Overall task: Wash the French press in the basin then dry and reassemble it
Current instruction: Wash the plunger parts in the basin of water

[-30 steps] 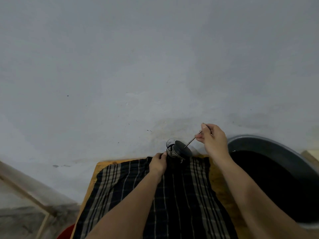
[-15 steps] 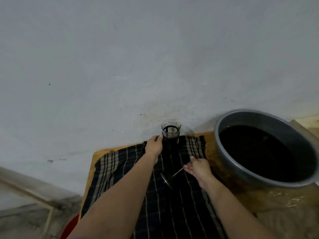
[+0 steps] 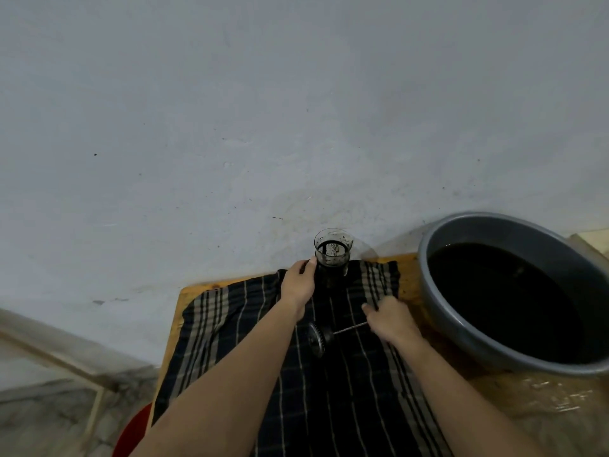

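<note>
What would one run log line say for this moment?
left hand: holds carafe | right hand: grips plunger on cloth | basin: dark water

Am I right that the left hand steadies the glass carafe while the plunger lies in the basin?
Not quite: in the head view the plunger lies on the checked cloth, not in the basin. The left hand does steady the glass carafe.

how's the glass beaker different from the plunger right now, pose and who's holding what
The glass beaker stands upright at the cloth's far edge; the plunger lies on its side nearer the person. The left hand holds the beaker; the right hand grips the plunger's rod. Both rest on the striped cloth.
</note>
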### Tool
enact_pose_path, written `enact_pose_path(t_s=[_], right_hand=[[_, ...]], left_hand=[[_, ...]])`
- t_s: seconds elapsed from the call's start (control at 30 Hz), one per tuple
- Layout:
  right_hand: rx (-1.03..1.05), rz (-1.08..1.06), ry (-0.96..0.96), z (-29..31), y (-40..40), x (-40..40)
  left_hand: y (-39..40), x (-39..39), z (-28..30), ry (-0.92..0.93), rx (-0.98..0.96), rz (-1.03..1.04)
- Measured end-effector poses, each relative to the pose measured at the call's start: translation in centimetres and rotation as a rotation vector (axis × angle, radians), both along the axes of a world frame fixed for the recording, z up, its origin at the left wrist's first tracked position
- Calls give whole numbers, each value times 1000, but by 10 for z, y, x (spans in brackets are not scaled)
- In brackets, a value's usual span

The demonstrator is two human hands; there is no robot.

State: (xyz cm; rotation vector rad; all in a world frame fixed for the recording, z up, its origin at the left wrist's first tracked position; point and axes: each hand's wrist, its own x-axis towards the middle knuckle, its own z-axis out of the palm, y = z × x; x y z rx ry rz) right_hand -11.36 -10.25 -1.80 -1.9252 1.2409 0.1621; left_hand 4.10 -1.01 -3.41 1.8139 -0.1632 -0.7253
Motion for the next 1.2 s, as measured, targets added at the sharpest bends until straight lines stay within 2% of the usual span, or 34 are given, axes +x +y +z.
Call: enact_pose_path(t_s=[0.07, 0.17, 0.3, 0.37, 0.53, 0.63, 0.7, 0.77, 0.83, 0.93, 1.0, 1.07, 1.13, 1.2], right_hand=[[-110, 11, -167, 16, -14, 16], [-37, 38, -380, 33, -33, 53], [186, 183, -350, 17, -47, 83], [229, 244, -357, 6, -47, 85], [173, 199, -473, -4, -46, 77], [190, 141, -621, 5, -42, 59], [225, 81, -712, 15, -38, 43], [241, -3, -803, 33, -32, 24], [249, -70, -864, 49, -26, 9], [379, -198, -989, 81, -12, -24], [444, -266, -1060, 100, -4, -47], [411, -327, -1107, 112, 5, -70], [362, -324, -1088, 121, 13, -87], [324, -263, -1000, 129, 16, -110]], left_hand=[[1, -1, -1, 1, -29, 13], [0, -2, -3, 7, -67, 57], [-5, -6, -6, -43, -69, 46], [-7, -7, -7, -98, -52, 57], [-7, -11, 0, -235, 62, 58], [-6, -17, 21, -376, 77, -2], [-5, -23, 41, -448, 38, -55], [-2, -33, 61, -437, -47, -112], [0, -43, 78, -407, -129, -176], [11, -67, 101, -315, -241, -275], [15, -87, 109, -130, -297, -245], [15, -111, 113, 150, -361, -218], [5, -130, 115, 373, -448, -162], [-5, -147, 119, 480, -483, -66]])
